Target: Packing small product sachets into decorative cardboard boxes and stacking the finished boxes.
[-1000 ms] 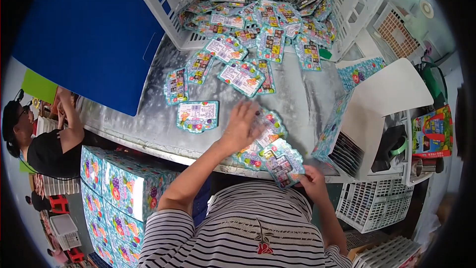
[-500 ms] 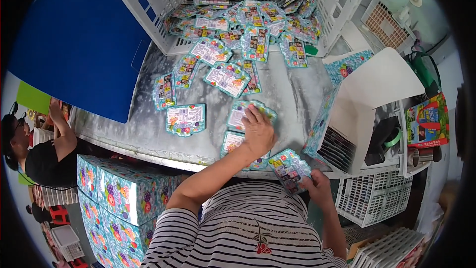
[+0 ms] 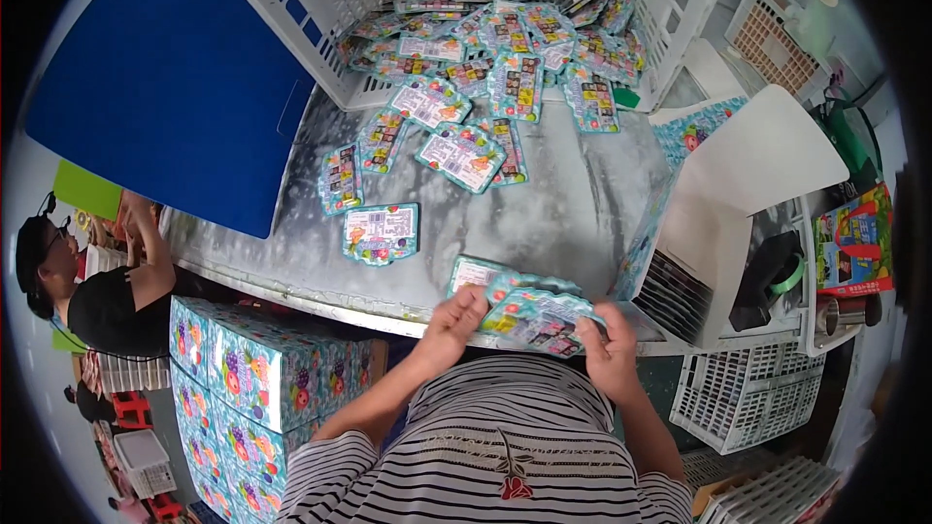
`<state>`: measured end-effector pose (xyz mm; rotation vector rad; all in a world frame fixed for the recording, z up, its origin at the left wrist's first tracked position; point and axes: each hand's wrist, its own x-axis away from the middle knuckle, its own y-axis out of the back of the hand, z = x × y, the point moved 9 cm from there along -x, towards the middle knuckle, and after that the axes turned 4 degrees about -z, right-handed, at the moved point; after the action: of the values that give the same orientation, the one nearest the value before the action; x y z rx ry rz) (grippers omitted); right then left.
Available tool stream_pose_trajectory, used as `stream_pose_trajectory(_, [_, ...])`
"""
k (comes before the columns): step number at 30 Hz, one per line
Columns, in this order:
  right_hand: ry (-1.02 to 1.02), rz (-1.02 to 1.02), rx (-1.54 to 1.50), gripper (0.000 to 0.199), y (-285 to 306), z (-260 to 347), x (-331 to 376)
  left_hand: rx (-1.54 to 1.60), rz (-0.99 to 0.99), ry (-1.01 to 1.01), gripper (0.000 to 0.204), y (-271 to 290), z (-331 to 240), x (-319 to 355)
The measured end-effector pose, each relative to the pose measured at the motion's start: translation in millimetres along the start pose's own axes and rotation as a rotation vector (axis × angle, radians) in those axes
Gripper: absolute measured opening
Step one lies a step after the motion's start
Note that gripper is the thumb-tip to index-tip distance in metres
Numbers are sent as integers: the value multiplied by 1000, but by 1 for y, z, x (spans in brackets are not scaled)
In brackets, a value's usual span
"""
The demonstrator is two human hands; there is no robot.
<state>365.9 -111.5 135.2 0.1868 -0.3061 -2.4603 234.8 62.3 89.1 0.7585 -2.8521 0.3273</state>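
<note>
- Teal, shaped card packets (image 3: 534, 315) gripped as a small fanned stack by both hands at the near edge of the counter (image 3: 573, 213), close to the striped shirt.
- Left hand (image 3: 454, 315) closed on the stack's left end, fingers curled over the top packet.
- Right hand (image 3: 607, 335) closed on the stack's right end, thumb on top.
- Just beyond the left hand, flat on the grey counter: one single packet (image 3: 381, 233), lying apart from the rest.
- Farther ahead of both hands: a loose spill of the same packets (image 3: 456, 150), overlapping, running up into a tipped white plastic crate (image 3: 291, 10) full of more.
- Right of the right hand: an open white carton (image 3: 748, 184) with patterned sides, and past it a white basket (image 3: 743, 393) lower down.
- Left of the left hand, below the counter edge: stacked teal printed boxes (image 3: 262, 369).
- Far left: another person in a black top (image 3: 107, 306), arms raised, well apart from the stack.
- Ahead and left: large blue board (image 3: 165, 78) leaning beside the crate.
</note>
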Motion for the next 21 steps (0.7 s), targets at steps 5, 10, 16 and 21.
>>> stream_pose_trajectory(5, [120, -20, 235, 10, 32, -20, 33, -754, 170, -219, 37, -6, -9, 4])
stream_pose_trajectory(10, [115, -191, 334, 19, 58, 5, 36, -1279, 327, -523, 69, -9, 5, -18])
stream_pose_trajectory(16, [81, 67, 399, 15, 34, -7, 32, -1496, 91, -791, 55, -9, -17, -54])
stream_pose_trajectory(21, [472, 108, 314, 12, -18, 40, -3, -1072, 414, -677, 32, -41, -38, -24])
